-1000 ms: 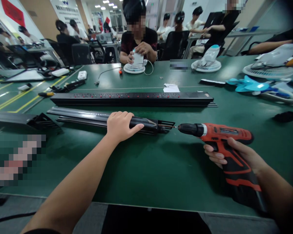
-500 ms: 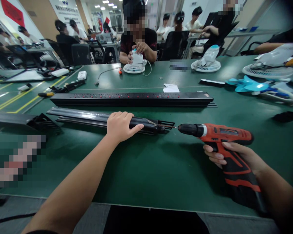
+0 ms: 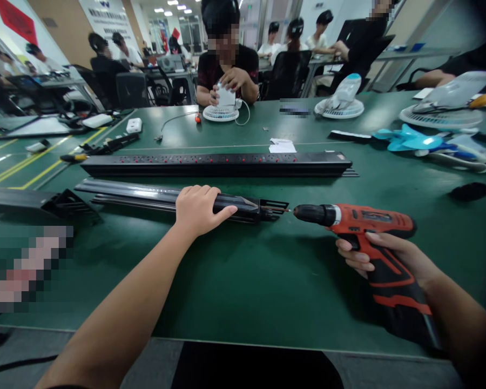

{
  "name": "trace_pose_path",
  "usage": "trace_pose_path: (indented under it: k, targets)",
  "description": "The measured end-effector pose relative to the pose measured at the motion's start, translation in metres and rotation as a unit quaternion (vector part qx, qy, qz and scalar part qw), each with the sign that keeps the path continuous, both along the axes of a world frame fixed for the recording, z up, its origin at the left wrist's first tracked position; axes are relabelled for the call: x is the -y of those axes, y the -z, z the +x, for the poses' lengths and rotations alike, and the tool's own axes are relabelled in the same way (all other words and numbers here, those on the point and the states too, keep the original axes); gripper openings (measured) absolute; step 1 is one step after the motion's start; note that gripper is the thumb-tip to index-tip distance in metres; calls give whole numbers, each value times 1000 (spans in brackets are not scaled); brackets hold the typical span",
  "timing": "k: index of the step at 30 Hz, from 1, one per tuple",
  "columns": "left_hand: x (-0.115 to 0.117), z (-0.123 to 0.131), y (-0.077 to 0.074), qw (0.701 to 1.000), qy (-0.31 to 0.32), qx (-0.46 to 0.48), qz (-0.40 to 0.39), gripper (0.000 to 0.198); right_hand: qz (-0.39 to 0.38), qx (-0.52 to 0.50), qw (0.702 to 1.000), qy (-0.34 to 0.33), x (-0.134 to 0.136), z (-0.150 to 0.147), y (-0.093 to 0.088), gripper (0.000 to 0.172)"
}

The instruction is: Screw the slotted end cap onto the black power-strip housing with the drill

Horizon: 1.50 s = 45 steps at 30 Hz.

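Note:
My left hand (image 3: 196, 209) is wrapped over a long black power strip housing (image 3: 146, 192) lying on the green table, its thumb pointing right along the top. My right hand (image 3: 392, 256) grips the handle of a red and black cordless drill (image 3: 372, 219). The drill points left, and its bit reaches the slotted bracket (image 3: 273, 209) at the housing's right end. Whether the tip touches a screw there is too small to tell. Just behind lies a second black power strip (image 3: 218, 165) with a row of small red marks on its top.
Another dark housing (image 3: 16, 200) lies at the left. Across the table (image 3: 243, 302) a person (image 3: 229, 65) handles a white fan part (image 3: 221, 112). Further fan parts (image 3: 340, 105) and blue fan blades (image 3: 409, 139) are at the right, with white paper (image 3: 282, 146) behind the strips.
The whole view has shifted very slightly. Both hands, the drill and the housing keep nearly the same places relative to one another.

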<state>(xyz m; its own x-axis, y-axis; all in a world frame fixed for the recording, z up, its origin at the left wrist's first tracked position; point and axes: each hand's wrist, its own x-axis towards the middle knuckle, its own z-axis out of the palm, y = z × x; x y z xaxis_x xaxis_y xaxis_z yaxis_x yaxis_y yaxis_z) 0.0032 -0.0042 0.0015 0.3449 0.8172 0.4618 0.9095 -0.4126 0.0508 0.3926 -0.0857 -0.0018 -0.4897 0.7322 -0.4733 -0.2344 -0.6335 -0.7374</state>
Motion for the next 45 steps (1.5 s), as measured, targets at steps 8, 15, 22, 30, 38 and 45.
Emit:
trace_pose_path:
  k: [8, 15, 22, 30, 38, 45]
  targets:
    - [0, 0, 1, 1000, 4, 3, 2, 65, 0, -2, 1000, 6, 1, -2, -2, 30]
    - [0, 0, 0, 1000, 3, 6, -5, 68, -2, -5, 1000, 9, 1, -2, -2, 30]
    - [0, 0, -1, 1000, 2, -1, -3, 69, -3, -3, 1000, 9, 0, -2, -2, 30]
    - [-1, -1, 1, 1000, 3, -2, 2, 71, -2, -6, 1000, 10, 1, -2, -3, 30]
    - [-1, 0, 0, 1000, 4, 1, 2, 69, -1, -7, 1000, 26, 0, -2, -1, 30]
    - [-1, 0, 0, 1000, 2, -2, 1, 71, 1, 0, 1000, 14, 0, -1, -2, 31]
